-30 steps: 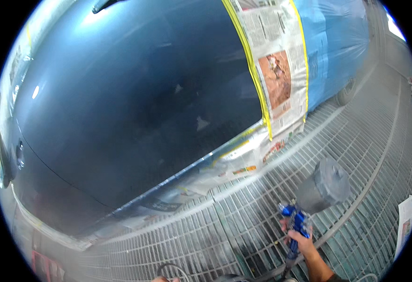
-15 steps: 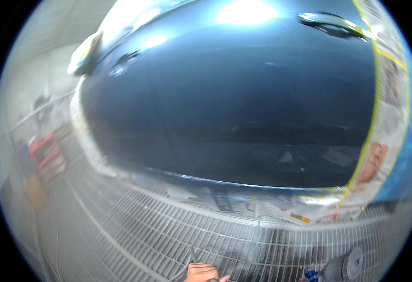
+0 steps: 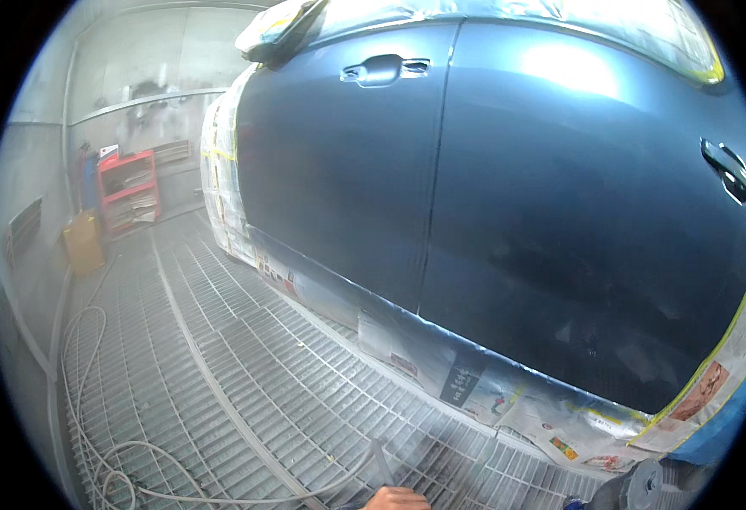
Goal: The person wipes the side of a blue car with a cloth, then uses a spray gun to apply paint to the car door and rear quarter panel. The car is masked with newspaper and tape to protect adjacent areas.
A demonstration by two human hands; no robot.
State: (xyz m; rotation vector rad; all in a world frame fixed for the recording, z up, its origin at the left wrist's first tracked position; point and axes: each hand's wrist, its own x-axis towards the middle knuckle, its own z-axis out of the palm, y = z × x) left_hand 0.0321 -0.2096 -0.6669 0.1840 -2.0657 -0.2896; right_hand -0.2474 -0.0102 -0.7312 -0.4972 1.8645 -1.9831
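Note:
My left hand (image 3: 398,500) shows at the lower edge, its fingers wrapped round an air hose (image 3: 381,463) that bends up from the fist. To the right, a grey spray gun (image 3: 632,490) with a round disc-like end and a bit of blue juts in at the bottom edge. The hand on it lies outside the picture. Ahead stands a car side with two dark blue-grey doors, the front door (image 3: 339,161) and the rear door (image 3: 560,229). Newspaper masking (image 3: 517,408) and yellow tape border the panels. Neither hand touches them.
Slatted metal grating (image 3: 228,357) makes up the floor. The pale hose (image 3: 147,446) lies looped across it at lower left. A red shelf rack (image 3: 130,191) and a cardboard box (image 3: 84,242) stand by the far wall. A wrapped mirror (image 3: 275,30) sticks out from the car.
My view has turned left, so the front door, rack and looped hose come into sight and the car sits further right. My left hand keeps its hold on the hose.

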